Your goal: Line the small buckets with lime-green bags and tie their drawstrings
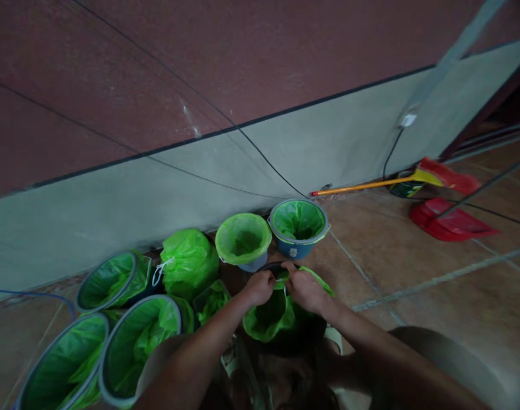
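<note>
Low in the middle of the head view stands a dark bucket (313,336) between my legs, with a green plastic bag (264,327) spread inside it. My left hand (260,286) pinches the bag's edge at the far side of the rim. Close beside it, my right hand (303,287) is also closed on the bag's edge. A short white strip, perhaps a drawstring, hangs between the two hands. Just beyond them are a pale bucket (254,265) and a blue bucket (294,249), both lined with green bags.
More lined buckets (178,316) stand at the left, near a tied green bag (187,259) and a small lined bin (211,304). At the right lie a broom (366,185) and a red dustpan (445,222). Thin cables (268,162) cross in front of the wall (192,176).
</note>
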`<action>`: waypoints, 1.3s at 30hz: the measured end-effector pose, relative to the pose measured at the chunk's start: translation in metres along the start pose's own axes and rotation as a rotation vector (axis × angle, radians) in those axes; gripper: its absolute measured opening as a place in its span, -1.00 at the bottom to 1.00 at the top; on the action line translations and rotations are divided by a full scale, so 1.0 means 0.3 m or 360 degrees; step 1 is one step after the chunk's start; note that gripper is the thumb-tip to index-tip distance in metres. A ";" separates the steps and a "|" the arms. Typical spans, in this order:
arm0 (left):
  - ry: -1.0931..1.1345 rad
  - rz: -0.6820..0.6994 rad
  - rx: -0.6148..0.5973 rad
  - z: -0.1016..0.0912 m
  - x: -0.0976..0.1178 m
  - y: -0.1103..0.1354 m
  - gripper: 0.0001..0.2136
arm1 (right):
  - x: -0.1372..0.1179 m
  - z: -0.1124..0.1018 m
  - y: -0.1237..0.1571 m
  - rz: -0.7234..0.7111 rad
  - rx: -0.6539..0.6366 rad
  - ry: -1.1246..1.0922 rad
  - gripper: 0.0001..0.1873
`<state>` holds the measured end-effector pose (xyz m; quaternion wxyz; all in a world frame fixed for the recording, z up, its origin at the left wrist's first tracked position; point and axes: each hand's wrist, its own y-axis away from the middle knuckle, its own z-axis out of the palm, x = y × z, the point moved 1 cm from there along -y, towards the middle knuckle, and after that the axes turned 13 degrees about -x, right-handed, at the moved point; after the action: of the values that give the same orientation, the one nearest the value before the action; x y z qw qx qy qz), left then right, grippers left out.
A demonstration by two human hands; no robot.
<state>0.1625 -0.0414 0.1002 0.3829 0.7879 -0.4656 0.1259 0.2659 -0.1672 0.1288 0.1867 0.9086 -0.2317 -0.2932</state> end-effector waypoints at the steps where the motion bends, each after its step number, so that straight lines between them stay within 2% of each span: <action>1: -0.0010 0.0023 0.0001 0.004 0.004 0.003 -0.80 | -0.001 0.006 -0.009 0.0017 -0.0009 -0.0036 -0.44; 4: -0.0028 0.0085 0.0025 0.011 0.018 0.011 -0.81 | 0.000 0.019 -0.034 0.0021 -0.0050 -0.0076 -0.47; 9: -0.0063 0.0144 0.0017 0.013 0.037 0.016 -0.79 | 0.010 0.016 -0.051 -0.0017 -0.0103 0.0059 -0.71; 13: -0.0065 0.0091 0.0059 0.004 0.041 0.018 -0.80 | 0.008 0.004 -0.041 -0.0096 -0.0098 0.0030 -0.71; 17: -0.0036 0.0049 0.0055 -0.002 0.041 0.019 -0.79 | 0.003 -0.004 -0.028 -0.0064 -0.0096 0.0089 -0.72; 22: 0.0030 0.0105 0.0137 -0.012 0.040 0.022 -0.76 | 0.002 -0.024 -0.018 -0.0110 0.0096 0.0025 -0.69; 25: 0.0084 0.0314 0.0235 -0.029 0.053 0.024 -0.60 | 0.006 -0.032 -0.017 -0.0179 0.0207 -0.0103 -0.69; 28: 0.0160 0.0427 0.0245 -0.044 0.074 0.026 -0.66 | 0.011 -0.035 -0.022 -0.0369 0.0256 -0.0307 -0.69; 31: 0.0238 0.0399 0.0274 -0.061 0.082 0.024 -0.77 | 0.025 -0.039 -0.030 -0.0421 0.0295 -0.0480 -0.69; 35: 0.0541 0.0244 0.0439 -0.096 0.044 0.004 -0.78 | 0.062 -0.045 -0.045 -0.0149 0.0349 -0.0643 -0.67; 37: 0.0776 0.0120 0.0554 -0.115 0.014 -0.012 -0.77 | 0.072 -0.051 -0.046 -0.0141 0.0389 -0.0895 -0.67; 39: 0.1032 0.0057 0.0688 -0.131 -0.007 -0.024 -0.78 | 0.070 -0.061 -0.039 -0.0219 0.0402 -0.1311 -0.67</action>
<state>0.1736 -0.0097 0.1221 0.3331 0.7614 -0.2971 0.4701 0.2958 -0.1651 0.1277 -0.0538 0.7448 -0.2599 -0.6122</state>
